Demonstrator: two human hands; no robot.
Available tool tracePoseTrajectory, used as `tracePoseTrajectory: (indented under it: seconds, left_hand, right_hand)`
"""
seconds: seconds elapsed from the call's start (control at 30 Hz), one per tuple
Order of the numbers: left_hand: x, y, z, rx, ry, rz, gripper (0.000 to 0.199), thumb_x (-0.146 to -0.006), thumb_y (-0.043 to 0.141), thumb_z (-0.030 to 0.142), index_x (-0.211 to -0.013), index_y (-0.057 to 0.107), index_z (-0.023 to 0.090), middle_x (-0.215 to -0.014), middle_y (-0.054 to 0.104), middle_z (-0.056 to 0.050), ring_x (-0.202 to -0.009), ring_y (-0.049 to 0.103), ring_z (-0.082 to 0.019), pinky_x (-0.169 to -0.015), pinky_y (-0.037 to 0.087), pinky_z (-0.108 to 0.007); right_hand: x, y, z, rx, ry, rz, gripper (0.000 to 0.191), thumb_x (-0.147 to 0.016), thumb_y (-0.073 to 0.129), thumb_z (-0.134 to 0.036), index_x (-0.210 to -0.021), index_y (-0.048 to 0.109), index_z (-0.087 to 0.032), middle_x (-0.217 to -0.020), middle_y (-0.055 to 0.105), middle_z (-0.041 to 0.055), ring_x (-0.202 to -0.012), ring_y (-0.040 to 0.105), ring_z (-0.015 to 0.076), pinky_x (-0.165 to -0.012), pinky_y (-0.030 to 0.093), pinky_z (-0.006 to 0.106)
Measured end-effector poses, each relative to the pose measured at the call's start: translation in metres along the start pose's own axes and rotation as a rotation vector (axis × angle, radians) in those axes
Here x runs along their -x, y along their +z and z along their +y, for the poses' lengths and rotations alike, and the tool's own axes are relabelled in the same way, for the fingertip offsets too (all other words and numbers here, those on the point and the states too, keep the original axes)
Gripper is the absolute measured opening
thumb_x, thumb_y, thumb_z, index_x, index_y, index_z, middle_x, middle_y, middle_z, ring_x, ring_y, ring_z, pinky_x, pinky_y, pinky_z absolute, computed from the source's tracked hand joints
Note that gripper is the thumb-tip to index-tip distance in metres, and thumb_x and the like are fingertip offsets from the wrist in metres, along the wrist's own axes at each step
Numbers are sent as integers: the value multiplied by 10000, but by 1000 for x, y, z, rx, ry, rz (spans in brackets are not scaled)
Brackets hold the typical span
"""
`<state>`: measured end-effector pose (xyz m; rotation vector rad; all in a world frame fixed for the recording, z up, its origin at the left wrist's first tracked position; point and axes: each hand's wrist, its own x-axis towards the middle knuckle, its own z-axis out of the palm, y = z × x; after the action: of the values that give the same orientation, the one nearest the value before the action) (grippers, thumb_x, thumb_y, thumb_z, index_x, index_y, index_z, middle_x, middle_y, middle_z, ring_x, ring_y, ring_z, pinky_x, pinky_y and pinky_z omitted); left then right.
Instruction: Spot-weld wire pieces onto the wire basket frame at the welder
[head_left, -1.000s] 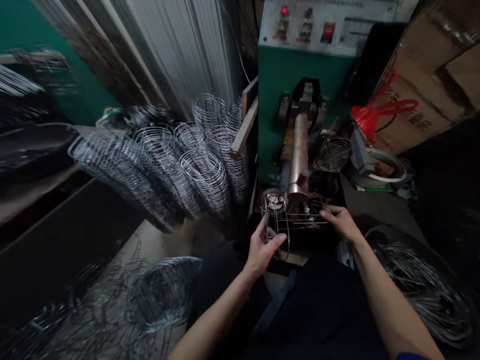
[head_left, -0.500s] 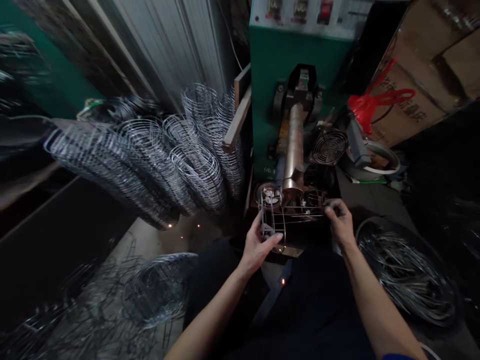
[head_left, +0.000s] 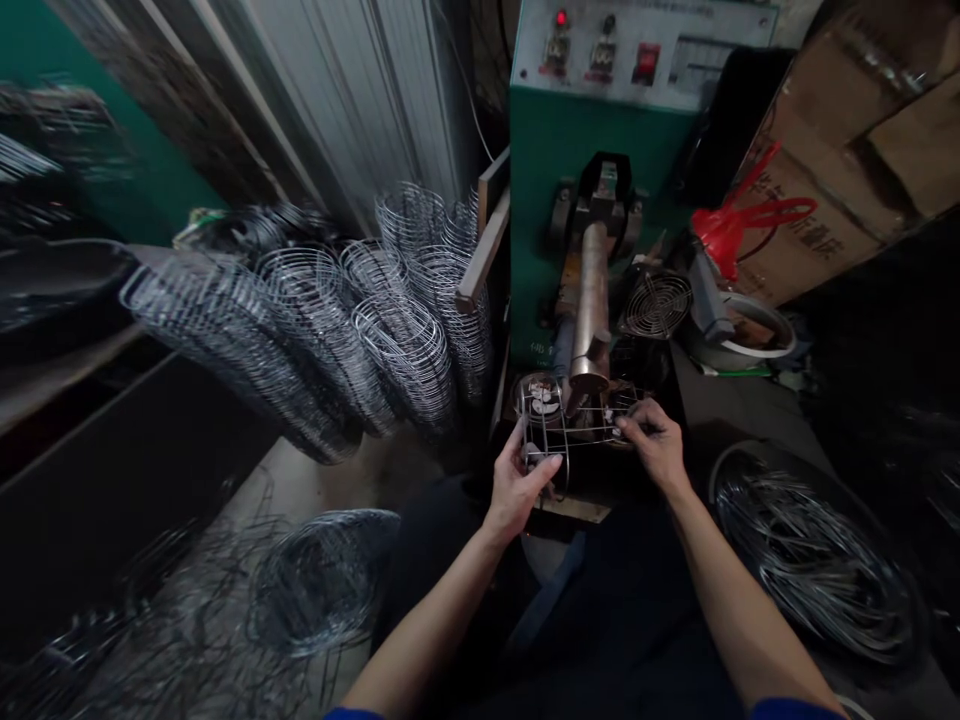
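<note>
**Both hands on wire frame at welder**

Left hand (head_left: 520,487) grips the near-left end loop of the wire frame (head_left: 576,432), fingers curled round it. Right hand (head_left: 655,444) pinches the frame's right end. Frame sits between the 2 hands, under the tip of the copper arm (head_left: 591,300) of the green machine (head_left: 600,130). Stacked wire guards (head_left: 315,320) left of the left hand; wire coil (head_left: 817,560) right of the right hand.

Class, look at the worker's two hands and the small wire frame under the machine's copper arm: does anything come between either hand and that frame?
Nothing visible does. The left hand and the right hand both grip the wire frame directly, at opposite ends, below the copper arm.
</note>
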<state>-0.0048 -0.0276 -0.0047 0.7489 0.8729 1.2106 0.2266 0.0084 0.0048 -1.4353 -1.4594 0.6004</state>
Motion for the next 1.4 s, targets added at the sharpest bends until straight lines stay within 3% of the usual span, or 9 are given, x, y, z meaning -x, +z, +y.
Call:
tracePoseTrajectory:
  seconds: [0.53,0.93,1.03,1.13,1.23,1.33,1.4]
  left_hand:
    - [-20,4,0,-26,25,-16,907,-726,791,326,-1505,330,256,-735,472,74,-499,461,-45,-413,500,-195]
    - [-26,3,-2,-38,22,-15,953,-717,799,355,-1513,300,197,-704,484,87,-440,468,-55,-390,488,-229]
    - [-23,5,5,-35,22,-9,902,-704,808,354,-1476,369,194,-712,510,76,-452,463,-52,-396,478,-216]
    - [-4,9,10,37,-22,37,805,-693,816,345,-1397,459,186,-668,503,77,-465,472,-55,-425,467,-194]
    - [45,8,3,195,-200,104,608,-735,777,393,-1255,537,190,-707,557,42,-502,519,-71,-455,460,-194]
    - [116,-18,-4,201,-445,52,488,-769,719,497,-1163,590,240,-788,635,1,-568,599,-117,-567,528,-275]
    - [151,-52,4,-66,-571,-187,474,-662,805,485,-1067,668,282,-920,702,-28,-817,686,-222,-744,565,-380]
  right_hand:
    - [-17,2,6,-6,-43,13,437,-781,706,-526,-579,466,-220,-732,504,20,-760,495,180,-738,408,320]
    - [-19,5,6,-30,-96,78,398,-775,741,-436,-575,495,-194,-711,517,-9,-730,509,142,-708,409,278]
    - [-12,-2,0,-28,-83,65,323,-801,713,-443,-660,559,-196,-828,592,17,-830,566,164,-784,441,294]
    - [12,-17,2,-28,-30,85,286,-892,588,-480,-989,627,-213,-1080,646,63,-1021,600,202,-903,458,335]
    - [51,-36,10,81,55,85,426,-944,471,-523,-1218,589,-219,-1175,654,90,-1101,608,227,-951,467,367]
    - [90,-52,11,107,188,36,488,-957,428,-541,-1284,567,-206,-1028,707,88,-802,692,193,-754,541,320]
    - [106,-54,3,97,262,-110,491,-966,410,-535,-1288,570,-201,-894,717,60,-562,652,147,-591,527,274]
